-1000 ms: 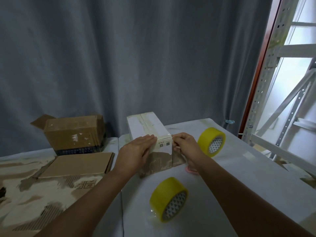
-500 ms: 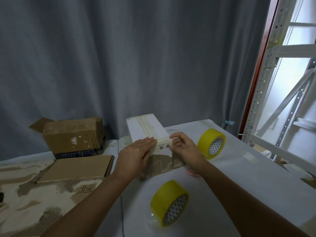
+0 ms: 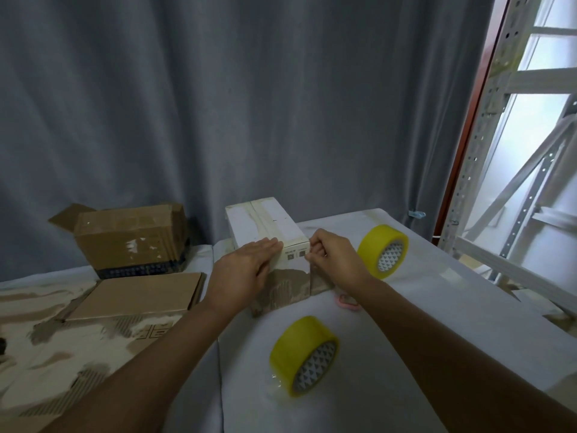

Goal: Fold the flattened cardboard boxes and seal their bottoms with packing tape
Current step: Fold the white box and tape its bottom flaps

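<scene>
Head view: my left hand (image 3: pixel 246 270) lies flat on the white box (image 3: pixel 268 229), whose length runs away from me. My right hand (image 3: pixel 335 257) pinches its near right corner, tape end I think

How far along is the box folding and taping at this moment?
Done: the white box stands folded, a tape strip along its top seam; a brown box stands folded behind. In hand: the left hand presses flat on the white box's near edge while the right hand pinches at its corner, seemingly the tape end. Left: a flattened box lies unfolded; two yellow tape rolls sit idle.
</scene>
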